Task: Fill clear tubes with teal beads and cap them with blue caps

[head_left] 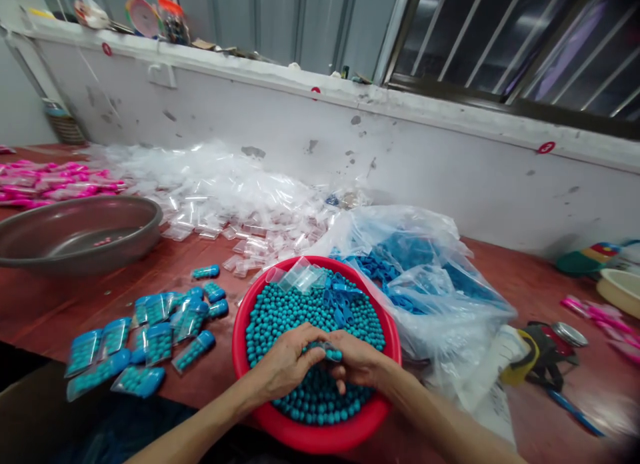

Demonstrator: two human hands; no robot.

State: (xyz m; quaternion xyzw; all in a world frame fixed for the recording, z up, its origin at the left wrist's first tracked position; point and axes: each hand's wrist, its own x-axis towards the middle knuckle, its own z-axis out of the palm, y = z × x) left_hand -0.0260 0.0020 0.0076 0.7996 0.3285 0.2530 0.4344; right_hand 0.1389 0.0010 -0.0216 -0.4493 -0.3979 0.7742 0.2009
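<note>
A red bowl [241,331] heaped with teal beads [290,311] sits at the table's near edge. Over its near half, my left hand [285,365] and my right hand [356,361] meet, pinching between their fingertips a small clear bag part-filled with teal beads [331,350]. A few empty clear bags [300,275] and blue clips [340,297] lie on the beads at the bowl's far side. Several filled bead bags [150,337] lie on the red table to the left of the bowl.
A grey metal basin [80,232] stands at the left. A heap of empty clear bags [225,197] lies behind, pink filled bags [50,183] at far left. A plastic sack of blue parts [425,277] sits right of the bowl, tape rolls [540,351] beyond it.
</note>
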